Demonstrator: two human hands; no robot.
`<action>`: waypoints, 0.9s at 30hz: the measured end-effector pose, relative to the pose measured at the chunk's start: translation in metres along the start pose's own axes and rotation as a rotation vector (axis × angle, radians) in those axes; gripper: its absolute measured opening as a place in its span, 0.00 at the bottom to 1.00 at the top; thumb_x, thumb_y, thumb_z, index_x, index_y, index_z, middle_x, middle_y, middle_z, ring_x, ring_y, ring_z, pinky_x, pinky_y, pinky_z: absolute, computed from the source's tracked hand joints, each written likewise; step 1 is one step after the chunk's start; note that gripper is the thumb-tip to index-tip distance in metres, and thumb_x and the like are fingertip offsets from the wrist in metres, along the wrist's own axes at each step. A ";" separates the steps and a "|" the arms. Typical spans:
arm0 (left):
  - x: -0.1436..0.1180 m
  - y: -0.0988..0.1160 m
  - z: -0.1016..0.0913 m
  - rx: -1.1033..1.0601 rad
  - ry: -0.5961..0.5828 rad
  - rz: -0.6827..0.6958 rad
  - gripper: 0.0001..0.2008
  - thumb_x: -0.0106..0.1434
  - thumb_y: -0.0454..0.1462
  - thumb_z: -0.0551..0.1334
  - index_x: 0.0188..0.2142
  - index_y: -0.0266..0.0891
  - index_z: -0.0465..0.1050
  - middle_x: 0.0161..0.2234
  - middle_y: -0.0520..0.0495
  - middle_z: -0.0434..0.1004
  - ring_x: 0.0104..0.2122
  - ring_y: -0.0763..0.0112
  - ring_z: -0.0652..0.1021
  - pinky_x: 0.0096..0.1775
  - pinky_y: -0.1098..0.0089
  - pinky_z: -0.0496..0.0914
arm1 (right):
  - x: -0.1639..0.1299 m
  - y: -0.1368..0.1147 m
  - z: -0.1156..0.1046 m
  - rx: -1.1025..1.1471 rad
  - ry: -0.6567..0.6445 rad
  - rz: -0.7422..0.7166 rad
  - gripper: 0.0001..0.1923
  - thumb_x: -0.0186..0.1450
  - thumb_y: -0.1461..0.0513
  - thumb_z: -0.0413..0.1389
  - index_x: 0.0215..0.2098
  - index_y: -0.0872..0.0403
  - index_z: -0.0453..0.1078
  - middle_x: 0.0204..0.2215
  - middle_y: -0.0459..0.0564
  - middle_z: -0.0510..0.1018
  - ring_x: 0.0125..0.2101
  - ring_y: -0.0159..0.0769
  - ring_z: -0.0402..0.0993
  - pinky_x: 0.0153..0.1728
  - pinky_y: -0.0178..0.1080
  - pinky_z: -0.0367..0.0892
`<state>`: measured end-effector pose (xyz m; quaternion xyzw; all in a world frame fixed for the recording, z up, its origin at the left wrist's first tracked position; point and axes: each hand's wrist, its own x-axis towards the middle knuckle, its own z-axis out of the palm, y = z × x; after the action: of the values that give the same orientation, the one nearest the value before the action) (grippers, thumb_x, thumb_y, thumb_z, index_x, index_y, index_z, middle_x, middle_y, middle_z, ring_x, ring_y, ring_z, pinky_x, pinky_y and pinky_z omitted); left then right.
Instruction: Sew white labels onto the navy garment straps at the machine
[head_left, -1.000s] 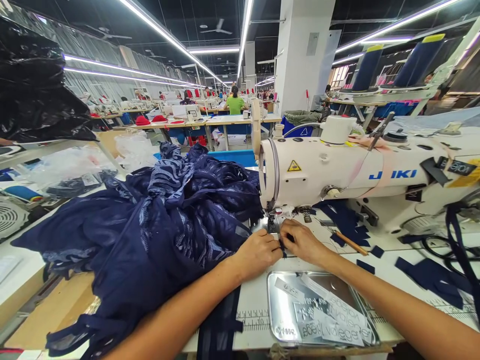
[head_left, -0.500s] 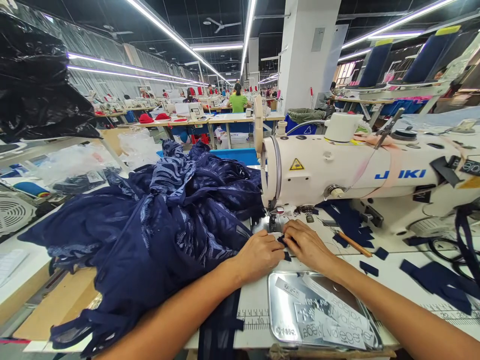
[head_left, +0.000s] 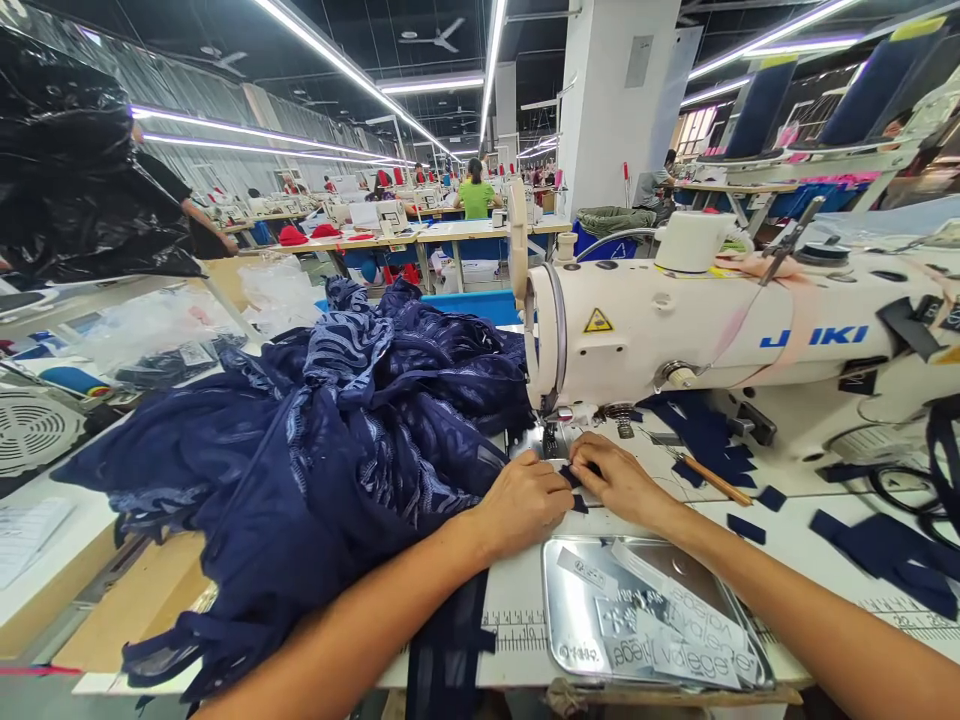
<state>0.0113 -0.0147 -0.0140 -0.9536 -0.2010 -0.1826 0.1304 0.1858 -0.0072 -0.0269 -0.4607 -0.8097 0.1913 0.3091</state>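
In front of the needle area of a white sewing machine (head_left: pixel 720 325), both my hands are close together. My left hand (head_left: pixel 525 505) is closed, fingers curled, at the edge of a small dark navy fabric piece (head_left: pixel 571 474). My right hand (head_left: pixel 615 478) pinches the same piece from the other side, thumb against fingers. A large heap of navy sheer and lace fabric (head_left: pixel 337 430) lies left of the machine, touching my left forearm. The presser foot (head_left: pixel 550 440) stands just beyond my fingertips; the needle itself is too small to make out.
A metal tray (head_left: pixel 652 610) with printed labels lies between my forearms. A wooden-handled tool (head_left: pixel 716 480) and navy fabric scraps (head_left: pixel 885 555) are on the table at right. A black plastic bag (head_left: pixel 67 160) hangs at upper left. Other people sit at machines farther back.
The view has shifted slightly, so the machine and tray appear a little farther right. My hands stay at the small fabric piece. A person's arm now shows behind the black bag.
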 end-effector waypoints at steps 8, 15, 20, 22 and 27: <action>-0.003 0.001 -0.002 0.279 0.191 -0.030 0.12 0.62 0.28 0.48 0.27 0.34 0.66 0.20 0.50 0.67 0.22 0.73 0.66 0.28 0.67 0.53 | -0.003 -0.002 0.000 0.091 0.052 0.057 0.12 0.60 0.64 0.44 0.19 0.53 0.55 0.27 0.48 0.68 0.28 0.34 0.66 0.31 0.37 0.61; 0.000 0.000 0.003 0.339 0.095 0.001 0.11 0.60 0.26 0.49 0.24 0.34 0.64 0.19 0.50 0.66 0.20 0.72 0.67 0.28 0.67 0.53 | -0.003 -0.003 0.001 0.070 0.064 0.076 0.11 0.60 0.65 0.45 0.19 0.53 0.55 0.26 0.47 0.67 0.27 0.33 0.65 0.29 0.36 0.60; 0.002 0.002 0.002 0.349 0.087 0.031 0.10 0.58 0.26 0.50 0.24 0.34 0.64 0.18 0.51 0.66 0.20 0.72 0.67 0.28 0.67 0.54 | -0.003 -0.005 0.001 0.005 0.064 0.041 0.11 0.60 0.66 0.44 0.20 0.53 0.56 0.25 0.47 0.67 0.26 0.32 0.64 0.28 0.36 0.60; 0.003 0.003 0.002 0.346 0.072 0.033 0.09 0.58 0.26 0.51 0.23 0.34 0.64 0.18 0.51 0.66 0.19 0.72 0.67 0.28 0.67 0.54 | -0.003 -0.006 0.001 -0.020 0.058 0.029 0.11 0.60 0.66 0.44 0.20 0.53 0.57 0.25 0.47 0.67 0.26 0.33 0.64 0.28 0.36 0.60; 0.004 0.004 0.003 0.340 0.042 0.029 0.10 0.57 0.27 0.52 0.22 0.34 0.63 0.19 0.50 0.67 0.20 0.71 0.69 0.28 0.67 0.55 | -0.004 -0.007 0.000 -0.072 0.043 -0.002 0.10 0.60 0.67 0.45 0.22 0.54 0.59 0.25 0.48 0.68 0.27 0.34 0.65 0.30 0.38 0.62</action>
<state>0.0179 -0.0159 -0.0161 -0.9165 -0.2126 -0.1641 0.2964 0.1829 -0.0146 -0.0243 -0.4749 -0.8096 0.1521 0.3096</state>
